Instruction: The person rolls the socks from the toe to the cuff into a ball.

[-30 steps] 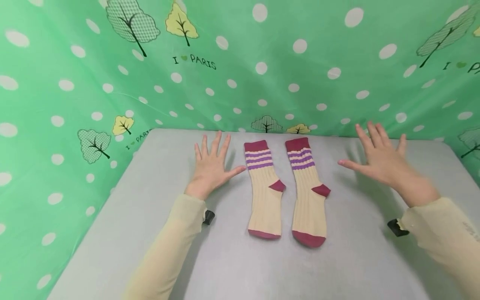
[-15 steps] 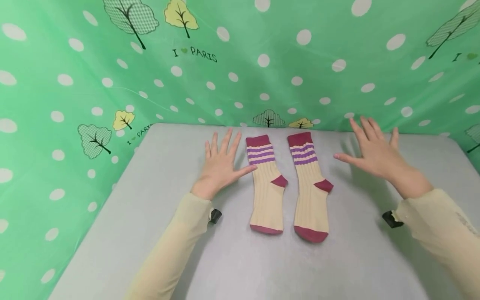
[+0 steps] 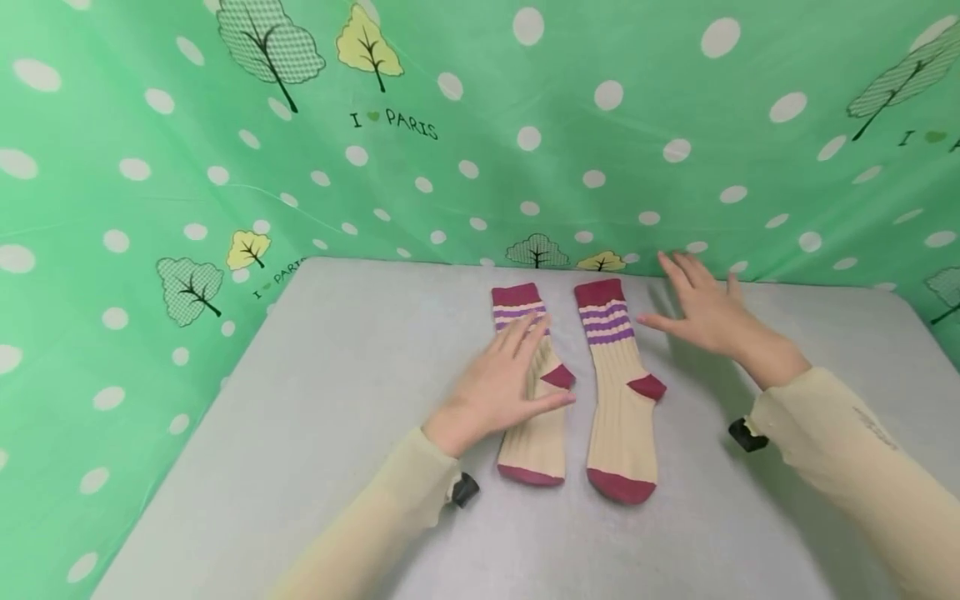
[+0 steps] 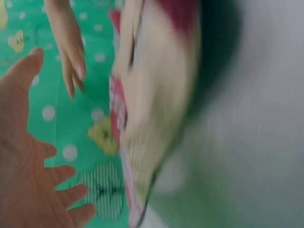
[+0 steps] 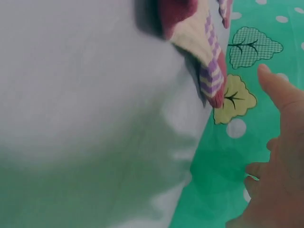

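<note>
Socks (image 3: 621, 417), 2 of them, lie side by side on the grey table (image 3: 300, 467), cuffs (image 3: 598, 292) toward the green dotted cloth (image 3: 480, 108). I see the left hand (image 3: 489, 387) raised over the left sock (image 3: 536, 446), fingers and thumb spread, holding nothing. Well apart from it, the right hand (image 3: 712, 315) hangs beside the right sock (image 3: 621, 417), fingers extended, thumb toward it, also holding nothing.

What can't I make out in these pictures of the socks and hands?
- Head view: part of the left sock's leg and stripes, covered by the left hand.
- Head view: the rest of the far-right lettering, cut off by the frame edge.
- Head view: the small print on the right sleeve, too tiny to read.
- Right wrist view: the right sock's toe, beyond the top edge.
</note>
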The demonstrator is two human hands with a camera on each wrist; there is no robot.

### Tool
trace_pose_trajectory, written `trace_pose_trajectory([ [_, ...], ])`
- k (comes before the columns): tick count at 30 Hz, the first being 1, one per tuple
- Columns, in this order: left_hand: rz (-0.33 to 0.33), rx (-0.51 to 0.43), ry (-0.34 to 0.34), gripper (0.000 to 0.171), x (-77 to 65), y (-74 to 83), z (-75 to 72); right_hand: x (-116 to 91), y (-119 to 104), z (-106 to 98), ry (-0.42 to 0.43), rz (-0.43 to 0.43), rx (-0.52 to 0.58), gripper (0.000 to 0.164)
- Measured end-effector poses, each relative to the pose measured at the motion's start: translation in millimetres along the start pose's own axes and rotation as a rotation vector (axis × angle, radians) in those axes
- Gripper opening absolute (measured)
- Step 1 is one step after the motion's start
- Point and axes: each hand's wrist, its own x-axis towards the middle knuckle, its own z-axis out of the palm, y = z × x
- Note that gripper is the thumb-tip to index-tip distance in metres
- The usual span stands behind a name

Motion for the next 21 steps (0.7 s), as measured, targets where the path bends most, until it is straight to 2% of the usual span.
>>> trace_pose_trajectory([
  [3, 0.036, -0.093, -0.034, 0.095, -6.0, 17.6, 5.1, 10, -1, 4, -0.040, -0.025, 0.118, 0.101],
  [7, 0.088, -0.243, -0.103, 0.070, -16.7, 38.5, 14.7, 22, -5, 10, -0.123, -0.051, 0.287, 0.082],
  [10, 0.094, -0.378, -0.154, 0.061, -22.6, 50.6, 22.8, 28, -8, 13, -0.151, -0.018, 0.367, 0.068],
  [13, 0.039, -0.546, -0.178, 0.065, -26.8, 58.7, 29.2, 32, -12, 15, -0.175, 0.059, 0.453, 0.065],
  [18, -0.133, -0.916, -0.238, 0.068, -30.2, 65.6, 36.7, 37, -21, 20, -0.269, 0.215, 0.774, 0.065],
  [19, -0.159, -0.976, -0.247, 0.066, -29.9, 66.3, 37.7, 38, -22, 21, -0.278, 0.235, 0.836, 0.064],
  [21, -0.190, -1.030, -0.257, 0.063, -28.8, 67.0, 39.6, 42, -25, 22, -0.277, 0.259, 0.899, 0.065],
])
